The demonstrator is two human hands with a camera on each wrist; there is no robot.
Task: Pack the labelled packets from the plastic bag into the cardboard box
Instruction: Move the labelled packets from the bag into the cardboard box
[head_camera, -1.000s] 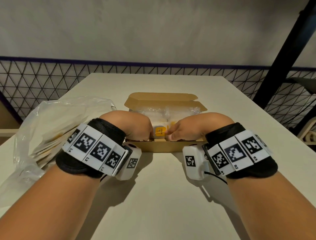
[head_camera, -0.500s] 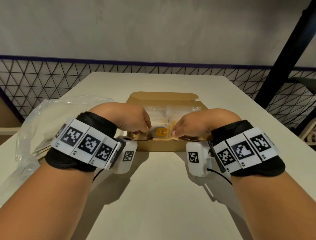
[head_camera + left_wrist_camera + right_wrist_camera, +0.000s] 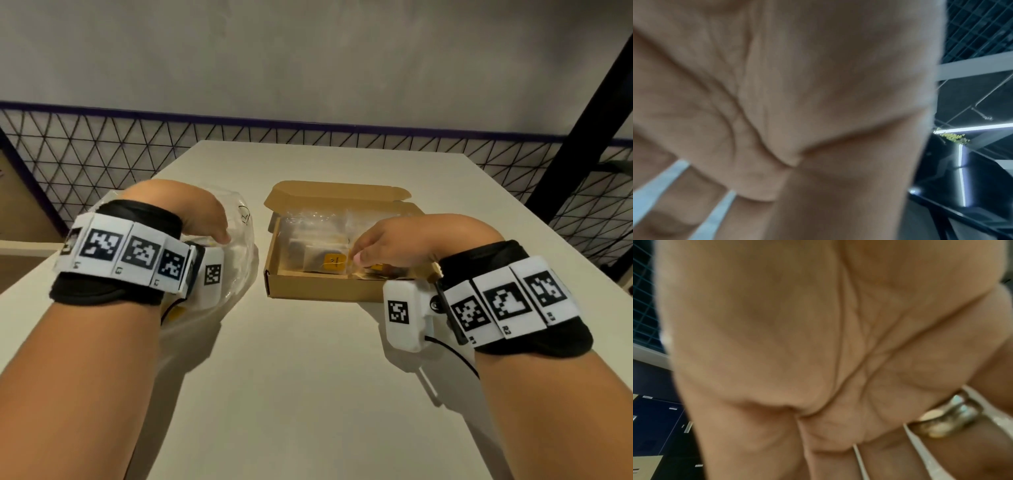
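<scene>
The open cardboard box point(image 3: 308, 291) sits mid-table with several clear packets inside; the nearest packet point(image 3: 322, 262) shows an orange label. My right hand point(image 3: 363, 253) hangs over the box's right half, its fingers pointing down onto the packets there. In the right wrist view the right hand point(image 3: 818, 353) shows its palm and straight, spread fingers with a ring point(image 3: 947, 420). The crumpled clear plastic bag point(image 3: 239, 267) lies left of the box. My left hand point(image 3: 222, 238) hovers over the bag, holding nothing I can see. In the left wrist view the left hand point(image 3: 777, 113) is spread.
The pale table point(image 3: 308, 394) stretches bare in front of the box. A wire mesh fence point(image 3: 102, 147) runs behind the table's far and left edges. A slanted black post point(image 3: 582, 137) stands at the right.
My left hand has left the box and swung left over the plastic bag. The right hand stays at the box's right side.
</scene>
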